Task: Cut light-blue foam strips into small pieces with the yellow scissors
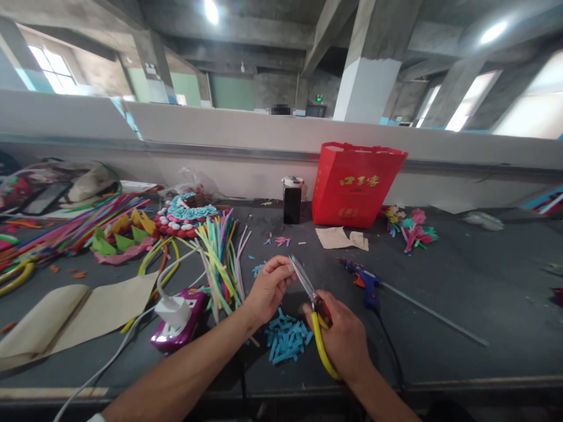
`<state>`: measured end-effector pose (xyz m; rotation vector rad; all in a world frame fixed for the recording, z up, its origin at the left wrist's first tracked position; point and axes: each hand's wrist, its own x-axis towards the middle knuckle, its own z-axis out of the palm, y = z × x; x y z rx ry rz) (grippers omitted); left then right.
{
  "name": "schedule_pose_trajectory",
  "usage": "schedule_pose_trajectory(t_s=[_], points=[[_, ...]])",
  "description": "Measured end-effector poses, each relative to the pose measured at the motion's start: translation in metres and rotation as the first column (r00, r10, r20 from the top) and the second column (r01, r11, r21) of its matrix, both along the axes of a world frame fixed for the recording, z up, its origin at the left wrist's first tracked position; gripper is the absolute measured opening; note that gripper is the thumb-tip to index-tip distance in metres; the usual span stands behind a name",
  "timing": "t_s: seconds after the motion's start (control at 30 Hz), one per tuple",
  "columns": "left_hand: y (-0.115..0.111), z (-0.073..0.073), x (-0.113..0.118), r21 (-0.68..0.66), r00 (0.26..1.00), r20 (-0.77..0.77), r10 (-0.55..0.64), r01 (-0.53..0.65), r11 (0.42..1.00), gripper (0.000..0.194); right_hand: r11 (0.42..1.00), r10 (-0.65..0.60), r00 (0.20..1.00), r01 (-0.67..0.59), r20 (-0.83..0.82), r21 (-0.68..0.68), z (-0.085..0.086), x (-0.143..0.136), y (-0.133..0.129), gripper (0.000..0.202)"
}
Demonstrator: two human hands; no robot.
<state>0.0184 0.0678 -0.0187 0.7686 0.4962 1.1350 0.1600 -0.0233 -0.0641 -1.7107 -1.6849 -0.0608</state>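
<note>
the left hand (269, 287) pinches something too small to identify at the blade tips of the scissors (310, 296), gripped closed-fisted by the right hand (345, 340) above the blue cut pieces (285, 340), so fingertips risk a nick if the blades close.

Two round ceiling lamps (212, 10) glare white, and the side windows (53, 69) are blown out, while the dark grey felt-covered bench (461, 287) lies evenly lit with soft shadows. Wide-angle distortion bends the edges; far corners look slightly blurred, perhaps.
</note>
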Motion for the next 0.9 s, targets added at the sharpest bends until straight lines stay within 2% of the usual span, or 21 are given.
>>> schedule_pose_trajectory(t_s=[0.27, 0.67, 0.9], points=[[0.0005, 0.0002, -0.0002, 0.003, 1.0, 0.001, 0.012, -0.012, 1.0, 0.011, 0.998, 0.003, 0.998, -0.007, 0.063, 0.063, -0.0035, 0.0012, 0.0025, 0.03], [0.0005, 0.0024, 0.0002, 0.023, 1.0, 0.019, 0.013, -0.014, 1.0, 0.011, 0.996, 0.031, 0.996, -0.038, 0.086, 0.075, -0.0049, -0.0001, 0.0025, 0.035], [0.0014, 0.0018, -0.0003, 0.068, 1.0, 0.014, -0.012, 0.011, 0.998, 0.009, 0.998, -0.002, 1.0, 0.002, -0.005, 0.067, -0.0006, 0.0016, 0.0009, 0.036]])
